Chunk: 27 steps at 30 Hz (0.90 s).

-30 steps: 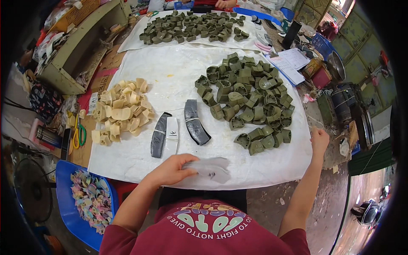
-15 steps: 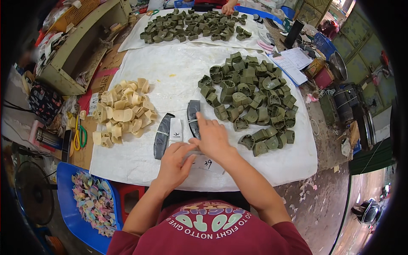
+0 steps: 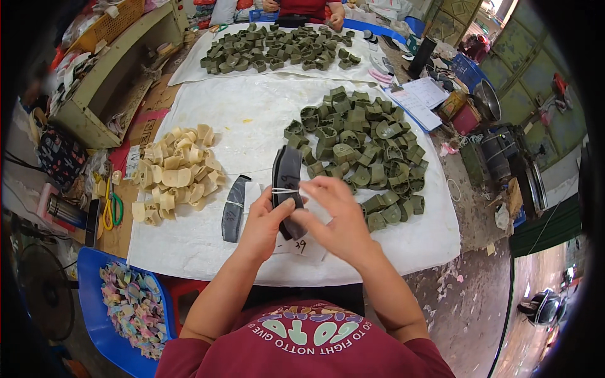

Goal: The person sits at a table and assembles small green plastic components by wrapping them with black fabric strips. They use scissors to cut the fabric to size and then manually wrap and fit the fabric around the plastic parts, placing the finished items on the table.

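Note:
A bundle of dark grey, curved strips stands raised off the white sheet, tied round its middle with a thin white band. My left hand grips its lower part, thumb across the front. My right hand is at the bundle's right edge, slightly blurred. Its thumb and forefinger are spread apart, with the forefinger close to the band's end. A second banded bundle of dark strips lies to the left beside a white paper slip. Below the held bundle lies a paper with handwriting, partly hidden.
Cream moulded pieces are heaped at left, olive-green hollow pieces at right. More green pieces lie at the far end, before another person. A blue tub of colourful scraps stands lower left; a clipboard lies at right.
The right-hand bundle has been lifted off the sheet into my left hand. My right hand has moved from on top of it to its right side. The view has shifted slightly.

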Tool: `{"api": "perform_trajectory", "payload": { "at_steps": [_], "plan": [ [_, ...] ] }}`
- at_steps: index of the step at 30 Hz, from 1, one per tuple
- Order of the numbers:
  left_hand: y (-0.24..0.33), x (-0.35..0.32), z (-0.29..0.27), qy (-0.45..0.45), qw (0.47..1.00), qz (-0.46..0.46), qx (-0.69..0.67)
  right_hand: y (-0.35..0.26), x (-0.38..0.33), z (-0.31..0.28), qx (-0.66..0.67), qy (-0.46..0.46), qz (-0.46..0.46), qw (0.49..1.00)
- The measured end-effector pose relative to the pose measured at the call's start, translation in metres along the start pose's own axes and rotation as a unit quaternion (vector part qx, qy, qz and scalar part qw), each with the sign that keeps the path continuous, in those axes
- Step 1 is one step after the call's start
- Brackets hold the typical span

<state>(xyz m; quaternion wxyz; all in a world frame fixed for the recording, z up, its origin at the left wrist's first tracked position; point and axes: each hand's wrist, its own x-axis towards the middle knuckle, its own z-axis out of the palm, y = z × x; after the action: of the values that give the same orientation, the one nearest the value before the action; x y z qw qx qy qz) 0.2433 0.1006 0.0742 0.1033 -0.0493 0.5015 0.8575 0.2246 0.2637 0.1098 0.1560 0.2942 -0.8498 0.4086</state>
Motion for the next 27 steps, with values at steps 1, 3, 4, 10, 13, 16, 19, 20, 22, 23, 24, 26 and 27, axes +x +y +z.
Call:
{"api": "perform_trajectory", "payload": {
  "at_steps": [1,3,4,10,13,16,19,20,22,23,24,26,27],
  "plan": [
    [-0.002,-0.001,0.002,-0.006,1.000,0.012,0.025,0.003,0.000,-0.007,-0.022,0.018,-0.016,0.999],
    [-0.004,-0.011,0.014,-0.010,0.996,0.000,0.083,0.002,-0.001,-0.010,-0.113,-0.032,-0.047,0.992],
    [-0.004,-0.014,0.021,-0.015,0.993,-0.004,0.113,0.001,-0.001,-0.012,-0.160,-0.055,-0.060,0.984],
    [-0.015,-0.022,0.031,-0.037,0.968,0.058,0.243,0.006,-0.007,-0.011,-0.221,-0.090,-0.094,0.966],
    [-0.004,-0.022,0.036,-0.060,0.990,0.022,0.124,0.006,-0.007,-0.018,-0.010,-0.002,-0.036,0.999],
    [0.007,-0.018,0.029,-0.072,0.993,0.021,0.090,-0.001,-0.019,-0.016,0.310,0.010,0.094,0.946],
    [0.019,-0.021,0.029,-0.140,0.984,-0.005,0.108,-0.008,-0.025,-0.026,0.540,-0.076,0.260,0.797],
    [0.023,-0.022,0.027,-0.152,0.977,-0.023,0.149,-0.004,-0.026,-0.029,0.515,-0.112,0.245,0.814],
    [0.029,-0.025,0.020,-0.176,0.956,-0.057,0.228,0.007,-0.029,-0.033,0.461,-0.184,0.213,0.842],
    [0.032,-0.025,0.013,-0.196,0.931,-0.109,0.288,0.008,-0.031,-0.042,0.376,-0.191,0.184,0.888],
    [0.034,-0.028,0.011,-0.223,0.917,-0.128,0.303,0.015,-0.032,-0.046,0.345,-0.139,0.189,0.909],
    [0.041,-0.039,0.009,-0.277,0.887,-0.166,0.330,0.035,-0.032,-0.055,0.276,-0.036,0.198,0.940],
    [0.045,-0.044,0.006,-0.294,0.851,-0.174,0.399,0.046,-0.029,-0.073,0.328,0.080,0.248,0.908]
  ]
}}
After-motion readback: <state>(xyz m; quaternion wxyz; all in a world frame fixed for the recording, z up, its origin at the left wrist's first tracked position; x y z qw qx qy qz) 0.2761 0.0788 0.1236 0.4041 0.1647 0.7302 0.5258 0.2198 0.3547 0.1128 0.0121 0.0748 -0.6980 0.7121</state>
